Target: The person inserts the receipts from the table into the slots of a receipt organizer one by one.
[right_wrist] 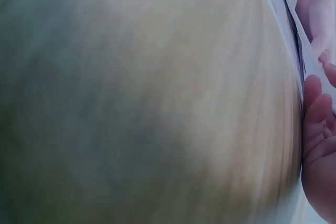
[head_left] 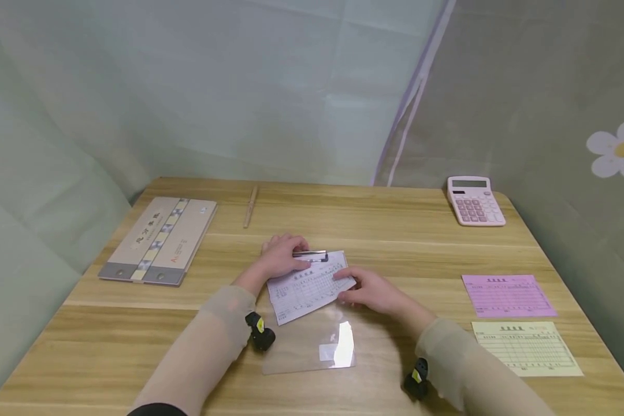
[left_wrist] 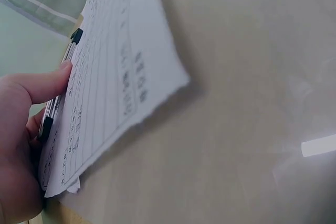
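A clear clipboard (head_left: pixel 291 353) lies on the wooden table in front of me, its metal clip (head_left: pixel 318 258) at the far end. Over its upper part sits a white printed form (head_left: pixel 305 293), turned at an angle. My left hand (head_left: pixel 282 257) grips the clip, the thumb across its front in the left wrist view and some fingers hidden behind. At the form's right edge, my right hand (head_left: pixel 371 290) pinches the paper between thumb and fingers. In the left wrist view the form's near corner lifts off the clear board.
A pink form (head_left: pixel 507 296) and a yellow form (head_left: pixel 525 346) lie at the right. Behind them stands a pink calculator (head_left: pixel 475 202). At the left are a beige ledger book (head_left: pixel 158 240) and a brown pen (head_left: pixel 251 207). Curtains (head_left: pixel 270 86) hang around the table.
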Tool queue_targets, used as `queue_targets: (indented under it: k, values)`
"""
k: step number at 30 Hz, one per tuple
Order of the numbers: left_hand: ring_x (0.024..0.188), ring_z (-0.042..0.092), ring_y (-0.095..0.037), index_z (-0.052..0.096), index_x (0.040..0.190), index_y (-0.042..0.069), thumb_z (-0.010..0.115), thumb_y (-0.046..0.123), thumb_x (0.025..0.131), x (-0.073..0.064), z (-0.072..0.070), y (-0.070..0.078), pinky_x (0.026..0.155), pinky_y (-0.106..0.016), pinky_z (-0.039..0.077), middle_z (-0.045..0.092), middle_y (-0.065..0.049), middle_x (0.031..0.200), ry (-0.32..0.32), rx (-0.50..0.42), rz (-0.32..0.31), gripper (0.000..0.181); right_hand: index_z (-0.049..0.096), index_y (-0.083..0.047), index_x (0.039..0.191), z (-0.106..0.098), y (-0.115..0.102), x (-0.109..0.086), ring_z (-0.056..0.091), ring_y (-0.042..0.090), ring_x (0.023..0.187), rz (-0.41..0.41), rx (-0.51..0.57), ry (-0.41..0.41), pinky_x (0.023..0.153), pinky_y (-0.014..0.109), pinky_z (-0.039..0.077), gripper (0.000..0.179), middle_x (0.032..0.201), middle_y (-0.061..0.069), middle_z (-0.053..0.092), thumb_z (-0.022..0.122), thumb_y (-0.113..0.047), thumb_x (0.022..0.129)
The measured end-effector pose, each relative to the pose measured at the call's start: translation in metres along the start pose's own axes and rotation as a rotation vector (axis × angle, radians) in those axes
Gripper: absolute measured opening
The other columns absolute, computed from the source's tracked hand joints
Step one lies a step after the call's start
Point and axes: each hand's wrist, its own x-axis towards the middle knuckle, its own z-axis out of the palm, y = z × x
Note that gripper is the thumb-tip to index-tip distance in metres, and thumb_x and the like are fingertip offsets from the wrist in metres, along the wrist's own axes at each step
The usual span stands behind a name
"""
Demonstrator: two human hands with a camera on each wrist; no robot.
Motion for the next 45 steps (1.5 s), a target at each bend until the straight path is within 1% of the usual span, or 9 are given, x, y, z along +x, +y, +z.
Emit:
queue_targets:
  k: [4, 9, 13, 17, 20, 27, 35, 42, 45]
  values:
    - [0.101, 0.041, -0.023, 0.06, 0.111, 0.021, 0.071, 0.039, 0.08, 0.0, 0.0, 0.0, 0.088, -0.044, 0.025, 0.054, -0.002, 0.113, 0.002, -0.002, 0.003, 0.037, 0.051, -0.009, 0.13, -0.002, 0.0, 0.003, 0.054, 0.015, 0.057, 0.025, 0.013, 0.001, 0.051, 0.028, 0.045, 0.051, 0.077, 0.005, 0.062, 0.07, -0.02, 0.084]
    - [0.101, 0.041, -0.023, 0.06, 0.11, 0.022, 0.071, 0.04, 0.08, 0.0, 0.0, -0.001, 0.088, -0.043, 0.025, 0.054, -0.001, 0.113, -0.004, -0.003, 0.005, 0.037, 0.05, -0.006, 0.13, -0.005, 0.002, 0.006, 0.055, 0.018, 0.06, 0.041, 0.077, -0.007, 0.054, 0.03, 0.047, 0.052, 0.08, 0.01, 0.062, 0.069, -0.021, 0.084]
    - [0.101, 0.041, -0.023, 0.061, 0.11, 0.022, 0.071, 0.04, 0.08, 0.0, 0.0, -0.001, 0.088, -0.043, 0.025, 0.054, -0.002, 0.113, -0.005, 0.0, 0.01, 0.036, 0.052, -0.004, 0.129, -0.006, 0.004, 0.006, 0.059, 0.02, 0.069, 0.061, 0.118, -0.004, 0.06, 0.032, 0.049, 0.049, 0.095, 0.013, 0.061, 0.068, -0.021, 0.085]
    - [0.101, 0.041, -0.024, 0.061, 0.11, 0.022, 0.07, 0.04, 0.08, 0.0, 0.0, -0.001, 0.086, -0.043, 0.026, 0.054, -0.002, 0.115, 0.007, 0.009, 0.022, 0.036, 0.054, -0.001, 0.127, -0.006, 0.005, 0.004, 0.061, 0.021, 0.083, 0.059, 0.174, 0.008, 0.071, 0.033, 0.052, 0.047, 0.114, 0.017, 0.055, 0.068, -0.018, 0.085]
    - [0.101, 0.041, -0.023, 0.061, 0.11, 0.022, 0.07, 0.041, 0.08, 0.001, 0.001, -0.001, 0.086, -0.043, 0.026, 0.054, -0.002, 0.114, 0.013, 0.02, 0.027, 0.037, 0.054, 0.002, 0.126, -0.004, 0.005, 0.001, 0.062, 0.021, 0.089, 0.051, 0.194, 0.017, 0.076, 0.033, 0.052, 0.047, 0.12, 0.02, 0.054, 0.069, -0.016, 0.085]
    - [0.102, 0.042, -0.024, 0.062, 0.11, 0.021, 0.071, 0.04, 0.079, 0.001, 0.001, -0.002, 0.087, -0.043, 0.026, 0.054, -0.003, 0.116, 0.015, 0.016, 0.019, 0.038, 0.058, -0.006, 0.126, -0.001, 0.001, -0.003, 0.061, 0.015, 0.09, 0.055, 0.021, 0.089, 0.08, 0.03, 0.048, 0.052, 0.113, 0.01, 0.062, 0.073, -0.024, 0.08]
    - [0.103, 0.042, -0.023, 0.062, 0.109, 0.023, 0.072, 0.041, 0.079, 0.003, 0.001, -0.004, 0.088, -0.044, 0.025, 0.055, -0.001, 0.116, -0.003, -0.004, 0.016, 0.037, 0.056, -0.002, 0.127, 0.005, -0.003, 0.0, 0.058, 0.014, 0.085, 0.011, -0.08, 0.095, 0.074, 0.028, 0.047, 0.055, 0.1, 0.006, 0.065, 0.073, -0.023, 0.08]
    - [0.102, 0.043, -0.023, 0.062, 0.11, 0.022, 0.072, 0.041, 0.078, 0.003, 0.001, -0.004, 0.086, -0.042, 0.026, 0.055, 0.0, 0.115, 0.002, 0.002, 0.017, 0.039, 0.053, 0.001, 0.129, 0.014, -0.003, 0.006, 0.063, 0.014, 0.074, 0.04, -0.03, 0.118, 0.066, 0.028, 0.05, 0.057, 0.082, 0.004, 0.068, 0.073, -0.023, 0.08]
    - [0.102, 0.043, -0.023, 0.062, 0.11, 0.021, 0.072, 0.041, 0.078, 0.004, 0.001, -0.003, 0.085, -0.042, 0.026, 0.055, 0.0, 0.114, 0.008, 0.007, 0.019, 0.039, 0.053, 0.0, 0.128, 0.017, -0.003, 0.006, 0.064, 0.014, 0.071, 0.055, -0.014, 0.137, 0.064, 0.027, 0.049, 0.057, 0.081, 0.003, 0.067, 0.072, -0.023, 0.08]
